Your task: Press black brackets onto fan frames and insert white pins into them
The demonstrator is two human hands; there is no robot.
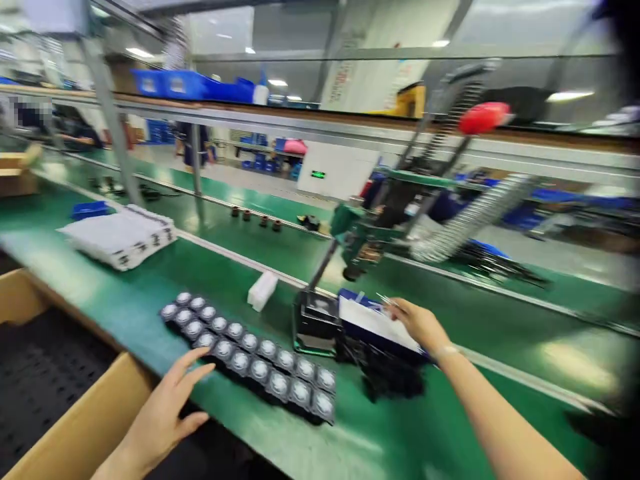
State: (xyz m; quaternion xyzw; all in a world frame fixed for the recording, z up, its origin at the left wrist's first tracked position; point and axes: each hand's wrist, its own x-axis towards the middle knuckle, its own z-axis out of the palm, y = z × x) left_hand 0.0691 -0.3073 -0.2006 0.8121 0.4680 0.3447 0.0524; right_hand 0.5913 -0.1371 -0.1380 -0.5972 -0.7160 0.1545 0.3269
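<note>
My left hand is at the front edge of the green bench, fingers spread, near two rows of black parts with round silvery-white tops. Its index fingertip overlaps the near row; whether it touches cannot be told. My right hand is closed on thin metal tweezers, held above a blue tray with a white sheet. A pile of black pieces lies in front of that tray. Left of it stands a hand-lever press with a red knob and a black base.
A small white block lies behind the rows. Stacked white foam trays and a blue bin are at left. A cardboard box stands at the front left. A ribbed silver duct hangs right of the press. People stand in the background.
</note>
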